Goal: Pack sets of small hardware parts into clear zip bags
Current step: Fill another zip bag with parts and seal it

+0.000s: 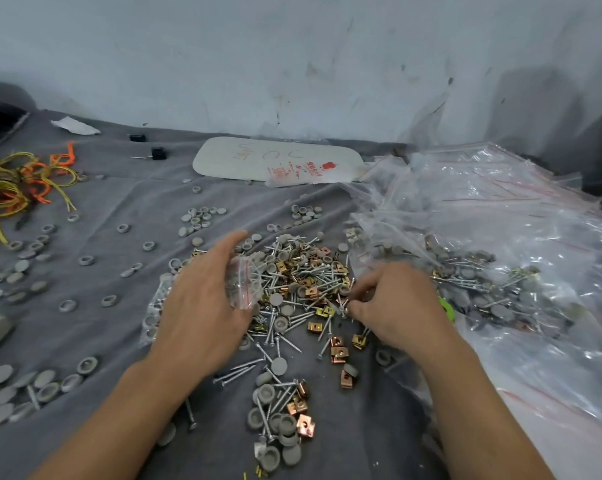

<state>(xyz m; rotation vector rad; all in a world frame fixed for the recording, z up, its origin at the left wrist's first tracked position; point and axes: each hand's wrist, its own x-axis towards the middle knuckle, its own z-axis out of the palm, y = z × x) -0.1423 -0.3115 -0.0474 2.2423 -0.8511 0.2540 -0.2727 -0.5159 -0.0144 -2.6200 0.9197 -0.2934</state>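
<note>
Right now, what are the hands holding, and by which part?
Left hand grips the clear zip bag by its side; right hand pinches a small metal part.

A single wide-angle camera sits on the person's head and faces forward and down. It looks from close above the grey cloth (pixel 112 188), with both forearms entering from the bottom edge and the left hand (pixel 202 306) and right hand (pixel 396 306) near mid-frame over the pile of screws (pixel 303 275). The wall (pixel 292 57) at the far side fills the upper third.
</note>
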